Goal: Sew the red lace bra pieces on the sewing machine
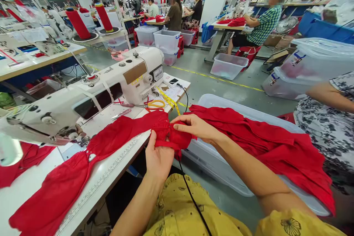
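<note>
A red garment piece [109,136] runs along the sewing table from the lower left, past the needle area, to its front edge. My left hand [160,160] holds the gathered end from below, palm up, with the thumb on top of the cloth. From the right, my right hand [193,127] pinches the same red cloth between thumb and fingers. The white sewing machine [110,84] stands behind the cloth. Yellow-handled scissors [155,104] lie by its base, close to a yellow tape measure [168,97].
At my right, a clear plastic bin [218,99] bears a heap of red fabric [257,136]. A person in a patterned top [326,129] is beyond it. A black cord [190,195] hangs before me. Other workers sit across the aisle, near clear bins [167,40].
</note>
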Tool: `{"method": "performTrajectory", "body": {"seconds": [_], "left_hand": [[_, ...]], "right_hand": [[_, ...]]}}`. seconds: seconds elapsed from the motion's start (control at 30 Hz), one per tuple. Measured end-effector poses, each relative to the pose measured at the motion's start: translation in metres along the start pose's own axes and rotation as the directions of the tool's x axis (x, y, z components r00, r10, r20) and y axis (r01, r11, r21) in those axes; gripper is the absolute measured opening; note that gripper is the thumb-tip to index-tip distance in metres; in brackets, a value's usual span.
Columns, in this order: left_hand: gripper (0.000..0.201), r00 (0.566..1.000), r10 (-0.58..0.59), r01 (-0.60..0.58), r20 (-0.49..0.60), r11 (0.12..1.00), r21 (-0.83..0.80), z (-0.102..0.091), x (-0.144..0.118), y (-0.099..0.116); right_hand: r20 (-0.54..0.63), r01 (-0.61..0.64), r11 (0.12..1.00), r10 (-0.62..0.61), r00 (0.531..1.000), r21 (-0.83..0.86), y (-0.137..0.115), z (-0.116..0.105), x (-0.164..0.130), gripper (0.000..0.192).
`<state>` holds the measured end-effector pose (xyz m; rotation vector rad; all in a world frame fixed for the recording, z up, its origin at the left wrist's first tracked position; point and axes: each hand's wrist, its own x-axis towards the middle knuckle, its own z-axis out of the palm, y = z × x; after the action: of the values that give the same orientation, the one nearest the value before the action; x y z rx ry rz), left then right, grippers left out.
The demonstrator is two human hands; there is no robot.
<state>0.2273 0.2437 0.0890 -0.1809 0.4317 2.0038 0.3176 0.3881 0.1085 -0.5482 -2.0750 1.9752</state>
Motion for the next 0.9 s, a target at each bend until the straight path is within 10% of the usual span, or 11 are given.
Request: {"method": "performTrajectory", "body": {"seconds": [0.2,0.33,0.43,0.6,0.9], "left_hand": [[0.04,0.998,-0.053,0.045,0.015,0.936,0.349,-0.043,-0.012,-0.002],[0.036,0.994,-0.106,0.002,0.032,0.311,0.951,-0.062,-0.044,0.03],[0.032,0.966,0.135,-0.226,0.22,0.036,0.973,-0.041,-0.049,0.059],[0.038,0.927,-0.135,-0.299,0.35,0.299,0.906,-0.007,0.001,0.077],[0.036,0.886,-0.378,-0.225,0.268,0.155,0.962,-0.011,0.022,0.086]], "right_hand": [[0.146,-0.056,0.996,0.045,0.988,0.071,0.003,-0.005,0.013,0.042],[0.287,-0.033,0.999,0.028,0.957,0.013,-0.001,-0.009,0.017,0.044],[0.375,-0.007,1.0,0.013,0.927,-0.018,-0.006,-0.007,0.02,0.041],[0.446,0.02,0.993,0.035,0.894,-0.118,-0.016,0.0,0.021,0.037],[0.411,-0.094,0.99,0.13,0.903,-0.106,-0.007,-0.01,0.024,0.041]]}}
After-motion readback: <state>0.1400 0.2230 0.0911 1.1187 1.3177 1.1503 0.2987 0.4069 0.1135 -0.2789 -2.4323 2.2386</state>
